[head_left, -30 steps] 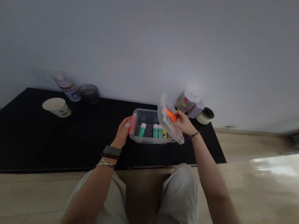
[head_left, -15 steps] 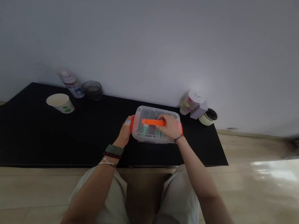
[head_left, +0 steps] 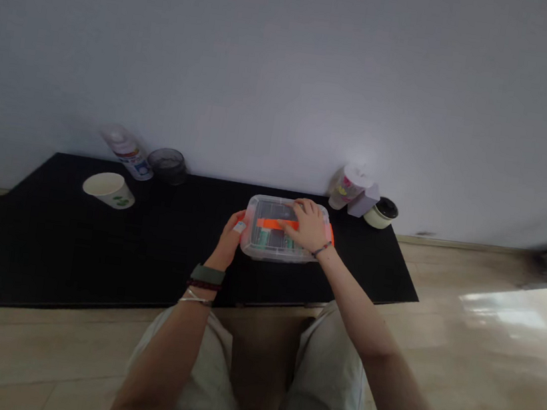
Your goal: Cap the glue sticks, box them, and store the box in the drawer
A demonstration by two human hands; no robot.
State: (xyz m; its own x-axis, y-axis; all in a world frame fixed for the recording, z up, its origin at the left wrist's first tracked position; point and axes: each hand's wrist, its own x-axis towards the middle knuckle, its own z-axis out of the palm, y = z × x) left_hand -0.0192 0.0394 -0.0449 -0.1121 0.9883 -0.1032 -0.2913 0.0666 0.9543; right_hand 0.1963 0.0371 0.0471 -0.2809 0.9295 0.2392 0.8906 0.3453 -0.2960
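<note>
A clear plastic box (head_left: 277, 254) with an orange handle (head_left: 271, 223) across its lid stands on the black table (head_left: 146, 255). Greenish things show through the lid. My left hand (head_left: 230, 236) grips the box's left end, where the orange latch is mostly covered by the fingers. Spread over the right part of the lid, my right hand (head_left: 307, 226) lies flat with its fingers apart, the thumb by the handle. The handle lies flat against the lid.
At the left are a paper cup (head_left: 110, 190), a spray can (head_left: 129, 152) and a dark glass bowl (head_left: 168, 165). Along the wall at the right stand a lidded cup (head_left: 346, 189), a pale small box (head_left: 363, 201) and a cream jar with a black lid (head_left: 378, 217).
My right hand has let the orange handle down and spread its fingers on the lid. My left hand remains at the box's left end.
</note>
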